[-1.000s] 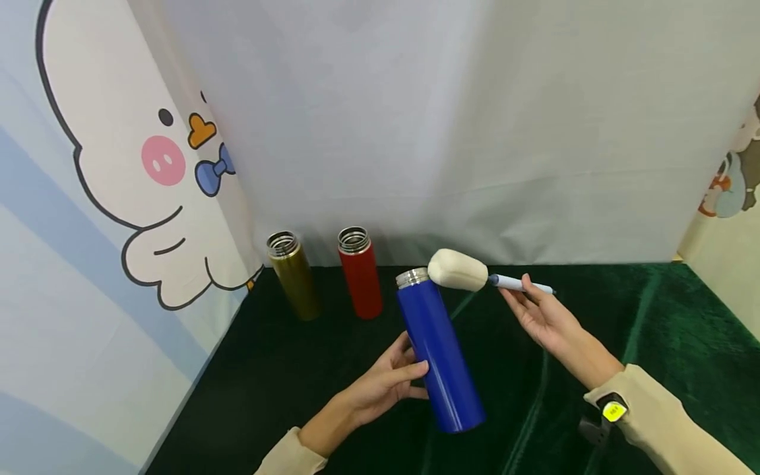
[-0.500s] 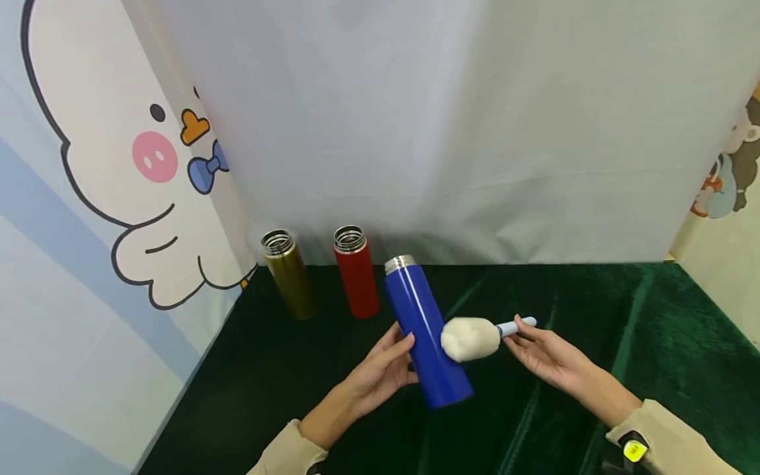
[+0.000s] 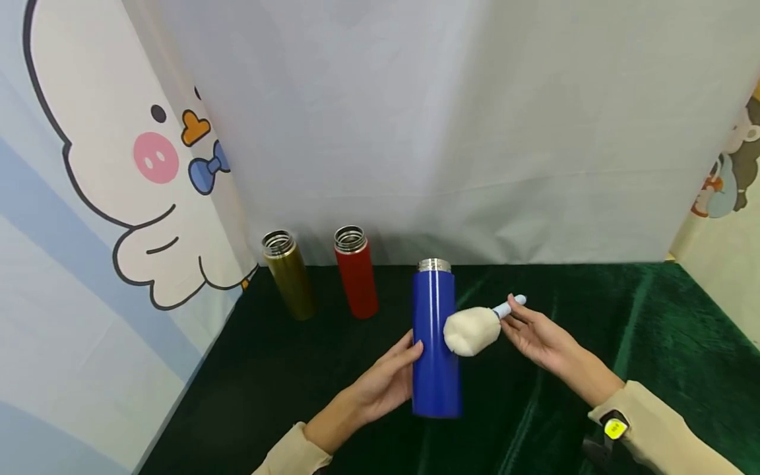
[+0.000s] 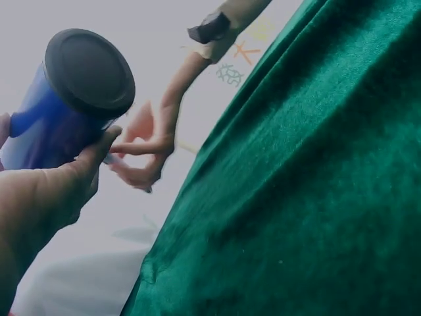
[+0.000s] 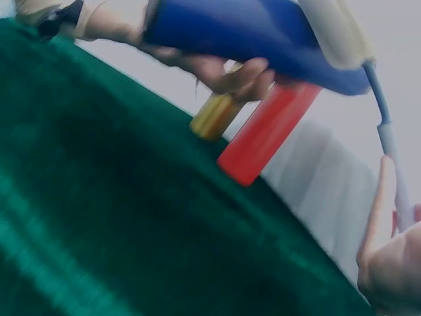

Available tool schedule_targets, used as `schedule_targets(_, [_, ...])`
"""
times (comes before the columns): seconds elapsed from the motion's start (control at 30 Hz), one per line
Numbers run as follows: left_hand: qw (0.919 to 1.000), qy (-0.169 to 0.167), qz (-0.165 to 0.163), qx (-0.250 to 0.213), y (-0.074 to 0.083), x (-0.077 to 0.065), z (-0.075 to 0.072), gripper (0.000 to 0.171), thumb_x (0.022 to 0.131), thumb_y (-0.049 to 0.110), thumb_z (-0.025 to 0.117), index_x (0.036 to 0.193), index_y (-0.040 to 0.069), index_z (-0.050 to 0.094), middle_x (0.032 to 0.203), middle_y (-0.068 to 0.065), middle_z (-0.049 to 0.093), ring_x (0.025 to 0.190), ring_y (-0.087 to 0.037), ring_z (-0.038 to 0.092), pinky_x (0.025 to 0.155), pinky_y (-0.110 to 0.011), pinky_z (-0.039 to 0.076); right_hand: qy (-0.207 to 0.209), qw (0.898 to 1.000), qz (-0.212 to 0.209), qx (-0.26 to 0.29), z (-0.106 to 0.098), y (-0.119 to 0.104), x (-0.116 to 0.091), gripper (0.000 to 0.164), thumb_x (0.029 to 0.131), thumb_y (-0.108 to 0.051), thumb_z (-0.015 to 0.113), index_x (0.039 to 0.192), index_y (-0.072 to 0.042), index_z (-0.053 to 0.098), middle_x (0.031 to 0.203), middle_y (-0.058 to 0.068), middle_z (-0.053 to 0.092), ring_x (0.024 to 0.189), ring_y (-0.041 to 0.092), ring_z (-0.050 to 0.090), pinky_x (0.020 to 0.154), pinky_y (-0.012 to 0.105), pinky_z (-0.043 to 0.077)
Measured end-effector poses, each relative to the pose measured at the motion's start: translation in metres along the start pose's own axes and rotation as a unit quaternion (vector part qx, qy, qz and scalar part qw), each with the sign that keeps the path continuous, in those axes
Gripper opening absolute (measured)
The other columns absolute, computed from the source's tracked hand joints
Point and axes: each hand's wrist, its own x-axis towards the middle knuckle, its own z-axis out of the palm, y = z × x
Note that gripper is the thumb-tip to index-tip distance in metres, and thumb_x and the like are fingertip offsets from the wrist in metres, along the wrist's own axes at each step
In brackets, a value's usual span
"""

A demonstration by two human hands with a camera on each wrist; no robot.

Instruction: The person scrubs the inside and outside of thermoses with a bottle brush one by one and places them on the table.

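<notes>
My left hand grips a blue bottle around its lower body, holding it nearly upright above the table. The bottle has no lid, and its bare steel neck points up; its black base shows in the left wrist view. My right hand pinches the pale handle of a bottle brush. The brush's thick white sponge head overlaps the right side of the blue bottle in the head view. In the right wrist view the sponge lies across the bottle's side.
A gold bottle and a red bottle stand lidless at the back left of the table, which is covered by dark green velvet cloth. Behind them hangs a pale curtain; a cartoon-printed sheet covers the left side.
The blue bottle has turned from leaning left to almost upright. The brush has come down from the bottle's neck to its side, its handle now tilting up to the right.
</notes>
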Motion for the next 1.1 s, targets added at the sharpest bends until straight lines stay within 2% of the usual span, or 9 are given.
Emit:
schedule_targets(0.13, [0.9996,-0.014,-0.022,0.008,0.001,-0.005,-0.003,0.060,0.111,0.038,0.038,0.163,0.019,0.015,0.149,-0.002,0.048,0.132,-0.018,0.052,0.111,-0.042,0.045,0.005,0.997,-0.053,0.055,0.013,-0.004,0.006,0.047,0.105,-0.018,0.054,0.142,-0.027,0.028,0.110,0.009,0.065,0.099,0.020,0.072,0.099,0.022,0.054])
schedule_targets(0.23, [0.9994,-0.020,-0.024,0.014,-0.001,-0.005,-0.005,0.059,0.111,0.040,0.034,0.162,0.014,0.017,0.146,-0.001,0.051,0.130,-0.017,0.055,0.107,-0.038,0.049,0.023,0.993,-0.070,0.097,0.014,-0.002,0.003,0.050,0.103,-0.015,0.056,0.143,-0.027,0.029,0.110,0.012,0.063,0.098,0.024,0.073,0.105,0.022,0.050])
schedule_targets(0.3, [0.9996,-0.016,-0.020,0.012,-0.002,-0.004,-0.006,0.060,0.111,0.042,0.034,0.162,0.014,0.018,0.146,-0.002,0.052,0.130,-0.018,0.056,0.106,-0.038,0.050,0.038,0.991,-0.061,0.110,0.011,0.002,0.001,0.051,0.103,-0.014,0.055,0.144,-0.028,0.029,0.109,0.013,0.063,0.098,0.026,0.073,0.108,0.022,0.048])
schedule_targets(0.43, [0.9999,-0.001,-0.005,-0.016,-0.002,0.000,-0.008,0.063,0.110,0.043,0.039,0.163,0.018,0.015,0.153,-0.009,0.048,0.134,-0.023,0.055,0.114,-0.047,0.045,0.063,0.993,-0.021,0.094,0.003,0.013,-0.008,0.065,0.105,-0.018,0.053,0.154,-0.036,0.014,0.112,0.011,0.062,0.100,0.023,0.072,0.110,0.022,0.047])
schedule_targets(0.57, [0.9990,0.026,0.020,-0.030,0.001,0.003,-0.012,0.064,0.110,0.039,0.041,0.163,0.021,0.010,0.157,-0.008,0.043,0.136,-0.022,0.053,0.116,-0.048,0.042,0.058,0.995,0.014,0.078,-0.005,0.022,-0.019,0.072,0.106,-0.019,0.051,0.154,-0.041,0.002,0.117,0.011,0.059,0.103,0.023,0.070,0.110,0.023,0.047])
schedule_targets(0.7, [0.9980,0.039,0.040,-0.029,0.007,0.005,-0.017,0.061,0.111,0.036,0.038,0.163,0.019,0.011,0.152,-0.005,0.045,0.134,-0.020,0.052,0.111,-0.044,0.046,0.038,0.998,0.033,0.047,-0.012,0.026,-0.027,0.061,0.107,-0.018,0.050,0.149,-0.035,0.008,0.123,0.011,0.056,0.107,0.021,0.069,0.108,0.024,0.049])
schedule_targets(0.9, [0.9989,0.017,0.043,-0.013,0.011,0.008,-0.017,0.057,0.112,0.033,0.035,0.163,0.018,0.013,0.148,-0.004,0.047,0.131,-0.021,0.054,0.106,-0.042,0.050,0.010,0.999,0.042,-0.004,-0.021,0.023,-0.030,0.035,0.108,-0.019,0.049,0.136,-0.024,0.028,0.122,0.006,0.057,0.111,0.015,0.065,0.105,0.024,0.051])
schedule_targets(1.0, [0.9993,0.018,0.033,-0.004,0.010,0.009,-0.014,0.059,0.111,0.033,0.037,0.163,0.020,0.012,0.152,-0.007,0.045,0.133,-0.021,0.053,0.108,-0.045,0.048,0.009,0.999,0.047,-0.023,-0.022,0.020,-0.026,0.026,0.108,-0.021,0.049,0.130,-0.020,0.036,0.119,0.004,0.058,0.108,0.013,0.065,0.103,0.022,0.053])
schedule_targets(1.1, [0.9995,0.022,0.020,0.008,0.007,0.008,-0.011,0.064,0.109,0.032,0.043,0.163,0.022,0.010,0.159,-0.012,0.040,0.137,-0.023,0.051,0.115,-0.051,0.041,0.018,0.999,0.040,-0.023,-0.017,0.015,-0.019,0.025,0.108,-0.021,0.050,0.129,-0.020,0.038,0.116,0.004,0.061,0.104,0.012,0.066,0.101,0.022,0.054])
